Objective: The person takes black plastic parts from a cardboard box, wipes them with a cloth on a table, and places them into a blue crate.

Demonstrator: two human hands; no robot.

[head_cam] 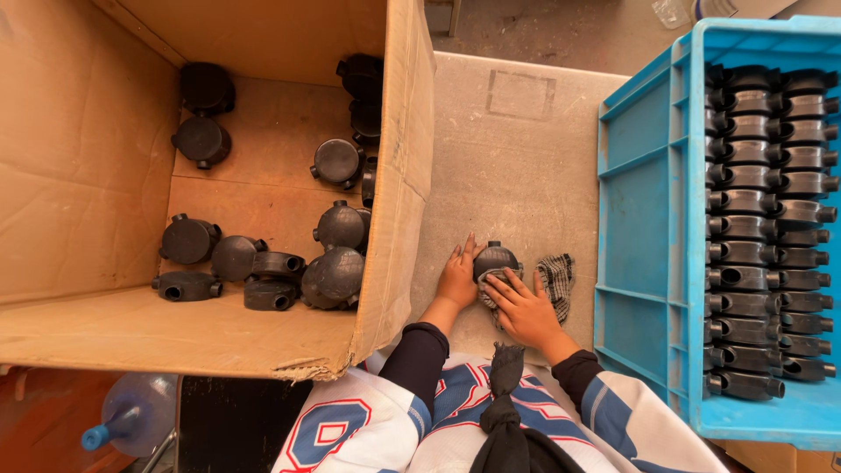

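Note:
A round black plastic junction box [496, 257] rests on the grey table [517, 158] right in front of me. My left hand [457, 278] lies against its left side. My right hand [524, 308] presses a checked grey cloth [555, 278] onto the box's near side. The cloth trails off to the right of the box.
A large cardboard box [396, 210] on the left holds several loose black junction boxes [333, 273]. A blue plastic crate [644, 219] on the right holds several of them stacked in neat rows [766, 228]. A clear water bottle [131, 413] sits on the floor at lower left.

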